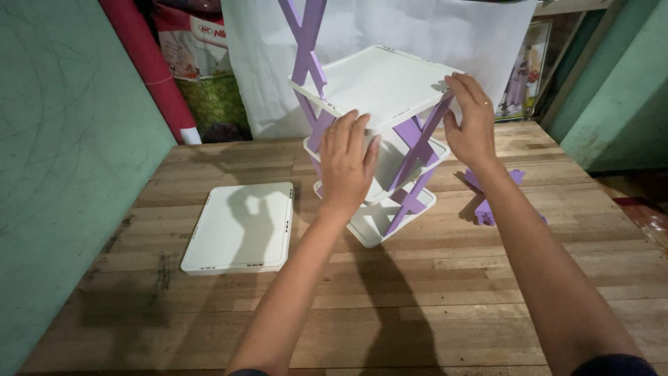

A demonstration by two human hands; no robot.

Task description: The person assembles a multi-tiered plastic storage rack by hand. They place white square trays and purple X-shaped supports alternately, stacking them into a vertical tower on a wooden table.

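My left hand (350,159) grips front edge of top white tray (379,83); my right hand (470,122) clasps its right corner. Purple cross-braces (416,153) flank rack. Spare tray (240,228) flat on wooden table (431,292).

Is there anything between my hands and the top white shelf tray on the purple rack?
Nothing visible: the left hand and right hand already rest on the top white plastic shelf tray.

The place looks like a small home workshop or storage corner: a rough plank worktable (431,292) stands between green painted walls (62,139), with a red roll (149,69), printed sacks (191,42) and a white sheet (431,31) stacked behind.
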